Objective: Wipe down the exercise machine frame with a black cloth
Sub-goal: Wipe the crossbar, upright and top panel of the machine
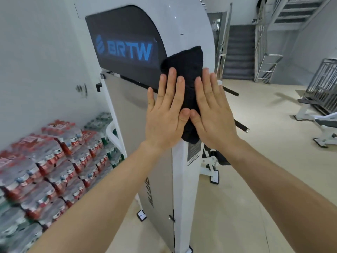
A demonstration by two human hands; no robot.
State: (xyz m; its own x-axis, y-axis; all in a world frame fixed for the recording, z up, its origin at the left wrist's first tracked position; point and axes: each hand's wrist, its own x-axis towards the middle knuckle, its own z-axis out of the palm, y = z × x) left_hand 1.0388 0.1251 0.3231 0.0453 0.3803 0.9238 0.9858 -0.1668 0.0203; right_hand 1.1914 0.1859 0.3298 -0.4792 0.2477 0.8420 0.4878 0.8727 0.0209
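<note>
Both hands lie flat with straight fingers on a black cloth (186, 70), pressing it to the machine. The left hand (164, 114) covers its left edge and the right hand (213, 114) its right edge, and neither curls round it. The thumbs meet, or nearly meet, over the middle of the cloth. Its upper part shows past the fingertips, and its lower end hangs out between the heels of the hands.

The cloth sits high on the white machine frame (184, 179), on the rounded front edge of the upright column, just right of the lower corner of the dark logo panel (124, 42).

The wipe looks under way rather than near its end — the hands are working the upper column. No streak, dust line or wet mark shows which parts are already done, so that cannot be told. Judging by the cloth's place, the long run of white column below it, down to the floor, is probably left to do. So may be the grey side panel (135, 134) to the left and the curved top above.

Further out, packs of water bottles (45, 170) are stacked against the wall at the near left. A weight bench (321, 125) stands at the right, and stairs (238, 52) rise at the far end.
</note>
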